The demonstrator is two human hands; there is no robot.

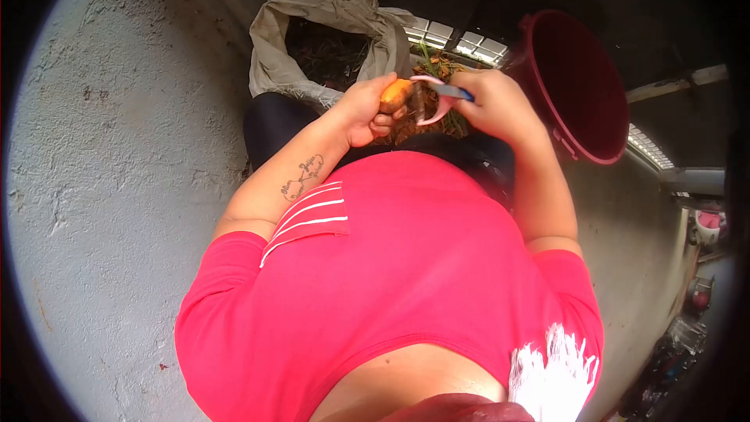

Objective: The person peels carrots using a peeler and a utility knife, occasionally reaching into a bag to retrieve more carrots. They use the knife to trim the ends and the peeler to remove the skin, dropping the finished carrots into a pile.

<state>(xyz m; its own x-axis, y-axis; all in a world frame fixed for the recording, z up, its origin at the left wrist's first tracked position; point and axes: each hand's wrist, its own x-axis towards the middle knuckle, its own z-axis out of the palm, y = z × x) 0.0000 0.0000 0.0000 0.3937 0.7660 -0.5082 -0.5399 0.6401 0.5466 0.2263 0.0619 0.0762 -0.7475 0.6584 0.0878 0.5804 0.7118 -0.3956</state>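
Observation:
My left hand (370, 112) is closed around an orange root vegetable (396, 94), part of it bare bright orange and part still brown-skinned. Its exact kind does not show. Opposite it, my right hand (494, 101) grips a peeler (444, 100) with a pink forked head and a grey and blue handle. The peeler's head is right beside the vegetable's right side. Below both hands lies a heap of orange and brown scraps with green leaves (437, 70), partly hidden by my hands and lap.
A pale woven sack (273, 51) with its top rolled open holds dark plant matter, just beyond my left hand. To the right stands a large dark red bucket (547, 86), tilted in this view. A grey wall (117, 187) runs along the left, and several small items lie at far right.

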